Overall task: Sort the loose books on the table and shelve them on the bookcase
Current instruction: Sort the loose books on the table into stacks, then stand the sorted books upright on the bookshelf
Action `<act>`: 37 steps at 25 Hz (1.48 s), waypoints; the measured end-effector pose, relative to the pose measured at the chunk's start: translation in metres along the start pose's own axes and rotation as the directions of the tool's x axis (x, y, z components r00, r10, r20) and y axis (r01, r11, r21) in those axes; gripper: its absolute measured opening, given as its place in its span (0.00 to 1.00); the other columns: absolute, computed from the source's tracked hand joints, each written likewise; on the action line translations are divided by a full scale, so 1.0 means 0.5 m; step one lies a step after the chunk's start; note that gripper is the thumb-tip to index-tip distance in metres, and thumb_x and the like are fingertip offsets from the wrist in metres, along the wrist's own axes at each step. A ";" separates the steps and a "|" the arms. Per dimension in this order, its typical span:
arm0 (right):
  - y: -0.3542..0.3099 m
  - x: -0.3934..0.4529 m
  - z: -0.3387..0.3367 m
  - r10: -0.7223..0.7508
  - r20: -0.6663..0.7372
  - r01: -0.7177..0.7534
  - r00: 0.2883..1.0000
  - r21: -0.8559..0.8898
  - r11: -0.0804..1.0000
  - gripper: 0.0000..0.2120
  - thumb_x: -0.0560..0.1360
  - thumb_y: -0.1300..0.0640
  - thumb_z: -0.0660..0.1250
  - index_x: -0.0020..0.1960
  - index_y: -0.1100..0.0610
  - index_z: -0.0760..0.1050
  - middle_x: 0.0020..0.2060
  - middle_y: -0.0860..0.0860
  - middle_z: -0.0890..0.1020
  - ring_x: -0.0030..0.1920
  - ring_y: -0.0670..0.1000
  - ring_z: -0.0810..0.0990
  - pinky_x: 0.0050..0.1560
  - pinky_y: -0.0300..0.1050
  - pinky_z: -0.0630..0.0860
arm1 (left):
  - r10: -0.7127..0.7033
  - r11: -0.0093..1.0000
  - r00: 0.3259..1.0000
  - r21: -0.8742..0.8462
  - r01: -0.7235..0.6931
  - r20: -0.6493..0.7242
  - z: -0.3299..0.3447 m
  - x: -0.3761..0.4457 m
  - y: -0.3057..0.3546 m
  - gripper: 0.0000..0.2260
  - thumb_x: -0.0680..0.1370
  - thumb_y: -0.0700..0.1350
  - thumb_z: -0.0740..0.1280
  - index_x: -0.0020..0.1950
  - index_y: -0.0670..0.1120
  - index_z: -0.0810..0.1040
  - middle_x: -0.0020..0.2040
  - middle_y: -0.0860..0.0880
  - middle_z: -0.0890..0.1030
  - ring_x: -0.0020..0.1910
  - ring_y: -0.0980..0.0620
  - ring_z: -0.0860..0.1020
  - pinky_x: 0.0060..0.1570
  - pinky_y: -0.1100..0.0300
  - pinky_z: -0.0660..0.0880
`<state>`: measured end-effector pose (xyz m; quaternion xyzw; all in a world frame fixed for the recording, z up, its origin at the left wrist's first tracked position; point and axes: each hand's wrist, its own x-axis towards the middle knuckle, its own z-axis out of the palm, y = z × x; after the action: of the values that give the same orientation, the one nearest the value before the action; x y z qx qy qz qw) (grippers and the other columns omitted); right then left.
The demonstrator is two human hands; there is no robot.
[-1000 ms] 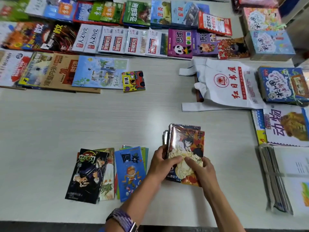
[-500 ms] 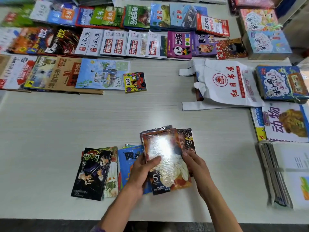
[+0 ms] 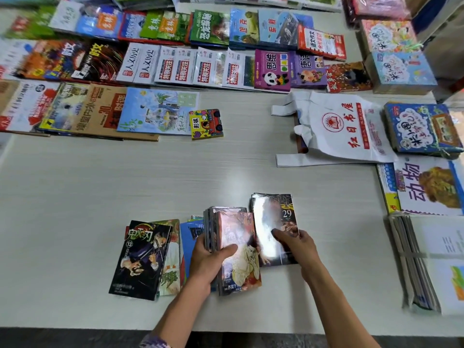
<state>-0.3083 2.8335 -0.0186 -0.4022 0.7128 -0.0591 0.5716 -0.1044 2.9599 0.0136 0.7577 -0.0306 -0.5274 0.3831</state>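
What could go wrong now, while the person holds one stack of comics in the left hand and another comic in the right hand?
1. The left hand grips a thick stack of glossy comics from one side only; the slippery covers might fan out and slide.
2. The right hand holds the volume 29 comic by its lower part, so it may tip.
3. A dropped book could disturb the black volume 13 comic lying close beside.

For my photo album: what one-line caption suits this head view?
Left hand grips a manga stack; right hand holds volume 29.
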 end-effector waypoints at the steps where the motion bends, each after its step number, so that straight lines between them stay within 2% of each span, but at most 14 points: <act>1: -0.012 -0.002 -0.009 0.029 0.084 -0.036 0.996 0.075 0.997 0.24 0.67 0.45 0.80 0.53 0.61 0.80 0.42 0.55 0.87 0.37 0.49 0.86 0.39 0.41 0.82 | -0.013 1.000 1.000 -0.002 0.013 -0.004 -0.004 0.002 0.001 0.31 0.62 0.50 0.82 0.61 0.54 0.73 0.56 0.49 0.82 0.53 0.47 0.81 0.59 0.46 0.77; 5: -0.048 -0.019 -0.027 0.090 0.307 -0.141 0.948 0.147 0.979 0.19 0.74 0.52 0.74 0.57 0.66 0.82 0.47 0.61 0.88 0.47 0.60 0.88 0.57 0.54 0.82 | -0.046 0.998 0.999 -0.047 0.046 0.013 -0.013 0.004 0.004 0.32 0.59 0.52 0.83 0.59 0.58 0.73 0.55 0.49 0.82 0.53 0.45 0.82 0.58 0.42 0.78; 9: -0.046 -0.042 -0.015 -0.023 0.260 -0.027 0.965 0.186 0.982 0.17 0.72 0.57 0.74 0.59 0.62 0.81 0.48 0.57 0.88 0.50 0.59 0.87 0.60 0.55 0.80 | -0.029 0.993 1.000 -0.113 0.030 0.005 -0.025 -0.007 0.001 0.48 0.50 0.59 0.84 0.67 0.55 0.71 0.58 0.48 0.83 0.54 0.43 0.83 0.59 0.40 0.77; 11: -0.061 -0.075 -0.004 -0.122 0.202 0.077 0.972 0.218 0.973 0.22 0.65 0.53 0.78 0.58 0.56 0.80 0.48 0.53 0.88 0.52 0.58 0.87 0.63 0.59 0.78 | 0.000 0.986 1.000 -0.165 -0.001 -0.006 -0.051 -0.027 0.010 0.40 0.53 0.55 0.84 0.62 0.56 0.75 0.56 0.48 0.84 0.53 0.43 0.84 0.59 0.40 0.77; 13: -0.081 -0.113 0.015 -0.200 0.196 0.146 0.960 0.260 0.954 0.25 0.62 0.51 0.78 0.57 0.52 0.78 0.48 0.52 0.88 0.50 0.57 0.87 0.59 0.59 0.80 | 0.045 0.972 0.999 -0.229 -0.050 -0.030 -0.101 -0.060 0.025 0.34 0.53 0.53 0.83 0.57 0.57 0.78 0.54 0.49 0.85 0.53 0.44 0.84 0.59 0.42 0.77; 16: -0.133 -0.180 0.064 -0.350 0.257 0.278 0.901 0.278 0.919 0.22 0.63 0.51 0.77 0.56 0.49 0.77 0.47 0.51 0.88 0.46 0.55 0.88 0.49 0.56 0.83 | 0.109 0.924 0.986 -0.352 -0.146 -0.124 -0.202 -0.119 0.037 0.35 0.53 0.52 0.82 0.59 0.51 0.80 0.54 0.47 0.86 0.52 0.45 0.85 0.52 0.48 0.80; 19: -0.179 -0.225 0.145 -0.441 0.340 0.372 0.831 0.251 0.894 0.18 0.69 0.60 0.78 0.54 0.51 0.76 0.45 0.52 0.88 0.43 0.53 0.88 0.42 0.50 0.83 | 0.105 0.852 0.956 -0.471 -0.228 -0.273 -0.303 -0.165 0.039 0.27 0.58 0.43 0.82 0.56 0.48 0.80 0.53 0.44 0.86 0.51 0.42 0.85 0.49 0.49 0.81; 23: -0.207 -0.362 0.350 -0.463 0.547 0.452 0.697 0.167 0.876 0.16 0.71 0.63 0.77 0.54 0.54 0.77 0.44 0.53 0.88 0.41 0.51 0.88 0.37 0.41 0.81 | 0.026 0.740 0.835 -0.551 -0.385 -0.549 -0.510 -0.275 -0.020 0.28 0.56 0.41 0.83 0.54 0.49 0.80 0.52 0.43 0.86 0.49 0.41 0.85 0.51 0.46 0.80; 25: -0.205 -0.439 0.436 -0.455 0.621 0.477 0.639 0.144 0.867 0.21 0.68 0.57 0.81 0.58 0.53 0.77 0.50 0.54 0.87 0.47 0.54 0.87 0.46 0.50 0.84 | -0.003 0.662 0.777 -0.583 -0.470 -0.629 -0.592 -0.330 -0.065 0.30 0.58 0.39 0.82 0.58 0.47 0.78 0.53 0.42 0.86 0.49 0.41 0.85 0.48 0.48 0.81; 27: -0.198 -0.518 0.522 -0.421 0.699 0.509 0.578 0.094 0.855 0.37 0.61 0.45 0.83 0.66 0.50 0.74 0.57 0.53 0.85 0.54 0.56 0.86 0.59 0.60 0.81 | -0.043 0.586 0.710 -0.594 -0.552 -0.703 -0.672 -0.389 -0.115 0.31 0.59 0.39 0.82 0.60 0.46 0.78 0.54 0.44 0.86 0.48 0.42 0.86 0.46 0.50 0.82; 28: -0.190 -0.562 0.569 -0.406 0.731 0.533 0.548 0.069 0.843 0.37 0.61 0.44 0.82 0.66 0.49 0.73 0.57 0.52 0.85 0.54 0.57 0.86 0.59 0.61 0.81 | -0.065 0.552 0.676 -0.591 -0.588 -0.734 -0.715 -0.421 -0.149 0.30 0.59 0.40 0.83 0.59 0.46 0.78 0.54 0.44 0.86 0.49 0.42 0.85 0.47 0.49 0.81; 30: -0.176 -0.658 0.662 -0.379 0.794 0.560 0.475 0.059 0.827 0.22 0.68 0.55 0.80 0.58 0.51 0.76 0.47 0.53 0.88 0.45 0.58 0.88 0.48 0.56 0.84 | -0.099 0.489 0.601 -0.565 -0.665 -0.793 -0.798 -0.480 -0.221 0.27 0.60 0.39 0.82 0.57 0.46 0.79 0.54 0.44 0.86 0.51 0.41 0.85 0.51 0.48 0.80; 32: -0.151 -0.752 0.754 -0.355 0.835 0.592 0.421 0.044 0.805 0.14 0.72 0.64 0.76 0.54 0.54 0.77 0.43 0.54 0.88 0.41 0.59 0.88 0.40 0.54 0.85 | -0.133 0.438 0.534 -0.533 -0.724 -0.835 -0.881 -0.536 -0.291 0.24 0.62 0.38 0.80 0.56 0.45 0.80 0.52 0.45 0.86 0.52 0.40 0.84 0.51 0.50 0.80; 37: -0.076 -0.969 0.937 -0.347 0.891 0.690 0.293 0.055 0.722 0.16 0.70 0.62 0.78 0.54 0.51 0.79 0.44 0.54 0.88 0.43 0.58 0.88 0.49 0.61 0.84 | -0.167 0.372 0.406 -0.438 -0.818 -0.899 -1.058 -0.670 -0.410 0.23 0.61 0.36 0.80 0.53 0.48 0.82 0.50 0.46 0.87 0.50 0.42 0.85 0.50 0.49 0.80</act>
<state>0.1259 3.2946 0.2146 -0.6793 0.1543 0.0874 0.7121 0.1097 3.5455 0.2270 0.5638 0.2485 0.0944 0.7820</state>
